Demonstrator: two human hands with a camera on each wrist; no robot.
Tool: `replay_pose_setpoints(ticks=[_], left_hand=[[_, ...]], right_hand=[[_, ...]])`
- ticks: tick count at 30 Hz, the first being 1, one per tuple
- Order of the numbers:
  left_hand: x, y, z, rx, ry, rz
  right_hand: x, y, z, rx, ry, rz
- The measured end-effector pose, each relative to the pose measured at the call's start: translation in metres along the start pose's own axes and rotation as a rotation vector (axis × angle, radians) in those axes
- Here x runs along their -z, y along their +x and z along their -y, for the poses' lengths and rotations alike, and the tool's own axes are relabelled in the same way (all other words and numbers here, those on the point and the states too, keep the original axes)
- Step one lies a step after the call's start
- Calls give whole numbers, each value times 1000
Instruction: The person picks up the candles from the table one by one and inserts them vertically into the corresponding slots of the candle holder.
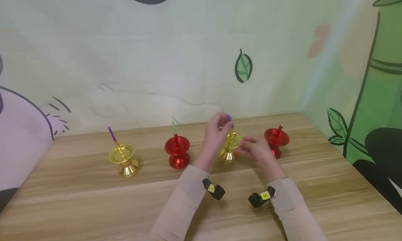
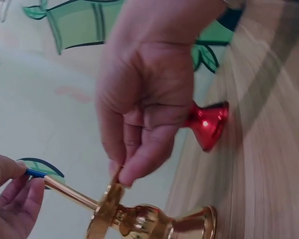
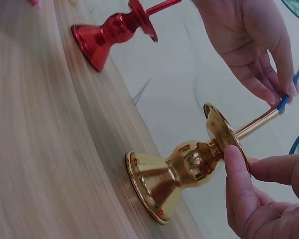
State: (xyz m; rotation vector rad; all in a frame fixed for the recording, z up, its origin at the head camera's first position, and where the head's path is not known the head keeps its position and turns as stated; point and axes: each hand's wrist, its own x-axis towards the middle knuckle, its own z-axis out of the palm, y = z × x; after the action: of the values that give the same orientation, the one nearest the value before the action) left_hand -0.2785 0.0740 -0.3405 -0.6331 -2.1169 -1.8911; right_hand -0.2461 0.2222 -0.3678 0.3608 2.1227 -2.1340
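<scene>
My left hand point(image 1: 216, 133) pinches a thin blue stick point(image 3: 297, 75) between thumb and fingers. The stick's lower end sits at the top of the slim tube rising from a gold candle holder point(image 1: 228, 154). With thumb and fingertips, my right hand point(image 1: 258, 151) grips the rim of that holder's dish point(image 3: 220, 127) from the right. The holder's flared base stands on the table. In the left wrist view, the left fingertips partly cover the blue stick point(image 2: 35, 173), right at the tube's mouth.
To the left, a red holder point(image 1: 179, 160) bears a green stick point(image 1: 174, 127). Farther left, a gold holder point(image 1: 128, 168) carries a purple stick point(image 1: 111, 133). Another red holder point(image 1: 276, 138) stands just beyond my right hand. A printed backdrop point(image 1: 194, 59) borders the wooden table point(image 1: 94, 206).
</scene>
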Motion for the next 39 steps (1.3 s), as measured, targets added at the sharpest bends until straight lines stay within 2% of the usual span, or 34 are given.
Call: replay_pose_setpoints(ticks=[5, 16, 21, 30, 36, 39], left_hand=[[0, 0, 0, -60, 93, 16], [5, 0, -2, -32, 92, 36], [5, 0, 0, -49, 113, 41], [3, -1, 0, -146, 284, 27], [5, -2, -3, -122, 276, 31], [6, -3, -4, -129, 298, 40]], right_hand=[[-2, -2, 0, -6, -17, 8], [-4, -3, 1, -12, -17, 14], [-4, -3, 1, -3, -17, 21], [-5, -2, 1, -15, -55, 8], [-5, -1, 2, -15, -67, 12], [-6, -1, 1, -17, -58, 11]])
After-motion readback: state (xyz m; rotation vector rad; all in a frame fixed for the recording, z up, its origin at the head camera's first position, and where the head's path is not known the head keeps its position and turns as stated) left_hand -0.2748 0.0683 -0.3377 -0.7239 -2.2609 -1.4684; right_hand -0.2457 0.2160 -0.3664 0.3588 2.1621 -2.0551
